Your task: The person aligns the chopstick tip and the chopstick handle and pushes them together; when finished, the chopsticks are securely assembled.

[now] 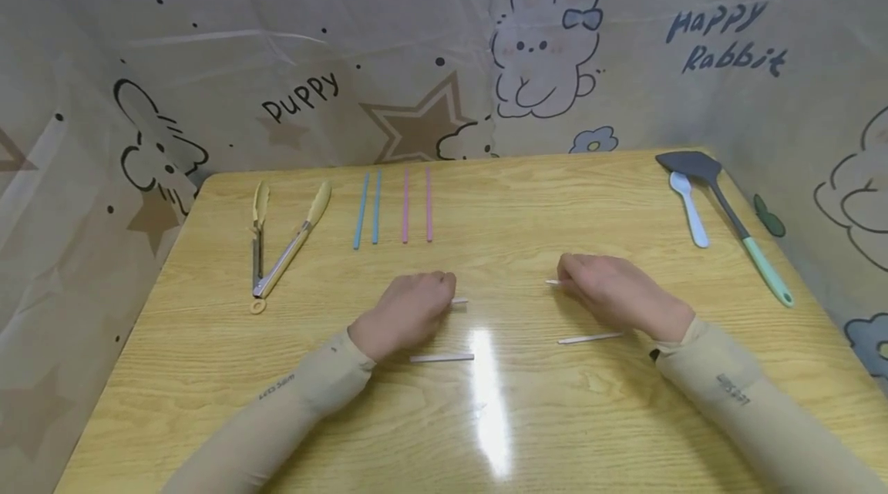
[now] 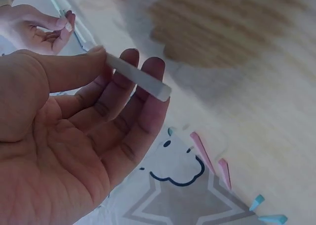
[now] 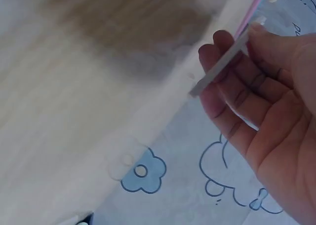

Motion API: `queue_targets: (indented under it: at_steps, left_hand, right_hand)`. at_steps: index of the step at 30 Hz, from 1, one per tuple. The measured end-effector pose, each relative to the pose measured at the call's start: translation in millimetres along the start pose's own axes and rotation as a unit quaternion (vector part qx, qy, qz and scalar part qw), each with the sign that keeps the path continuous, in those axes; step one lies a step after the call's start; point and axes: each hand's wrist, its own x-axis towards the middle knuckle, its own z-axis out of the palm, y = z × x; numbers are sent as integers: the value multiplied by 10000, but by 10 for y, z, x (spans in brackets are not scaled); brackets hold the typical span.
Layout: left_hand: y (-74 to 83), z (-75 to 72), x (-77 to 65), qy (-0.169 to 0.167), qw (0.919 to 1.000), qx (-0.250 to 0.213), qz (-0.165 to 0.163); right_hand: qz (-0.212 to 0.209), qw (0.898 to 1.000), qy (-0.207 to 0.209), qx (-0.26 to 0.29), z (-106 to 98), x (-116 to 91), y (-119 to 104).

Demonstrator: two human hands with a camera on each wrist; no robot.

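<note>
My left hand point(image 1: 408, 310) is left of the table's middle, low over the wood. Between thumb and fingers it pinches a slim white stick point(image 2: 140, 78); only one end of that stick shows in the head view. My right hand point(image 1: 619, 290), across a gap to the right, pinches a second white stick point(image 3: 219, 67) the same way, its tip pointing left in the head view. Nearer the person, one white stick point(image 1: 442, 358) lies on the table beside the left wrist. Another white stick point(image 1: 588, 338) lies close to the right wrist, its right end reaching the hand's edge.
Cream-handled tongs point(image 1: 284, 251) lie spread at the left. Two blue sticks point(image 1: 361, 213) and two pink sticks point(image 1: 405, 209) stand in a row at the back. A dark spatula point(image 1: 728, 205) with a green handle and a light blue spoon point(image 1: 690, 213) lie at the right. Printed cloth point(image 1: 416, 31) surrounds the table.
</note>
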Motion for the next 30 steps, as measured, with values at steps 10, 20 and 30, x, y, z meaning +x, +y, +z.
queue_targets:
  at_steps: [10, 20, 30]
  left_hand:
    - [0, -130, 124, 506, 9973, -525, 58]
    - [87, -258, 253, 702, 9958, -549, 199]
    - [122, -281, 287, 1125, 9916, -541, 346]
  right_hand:
    - [-252, 9994, 136, 205, -160, 197, -107]
    - [-332, 9989, 182, 266, -289, 430, -308]
    - [-507, 9978, 306, 290, -284, 481, -339]
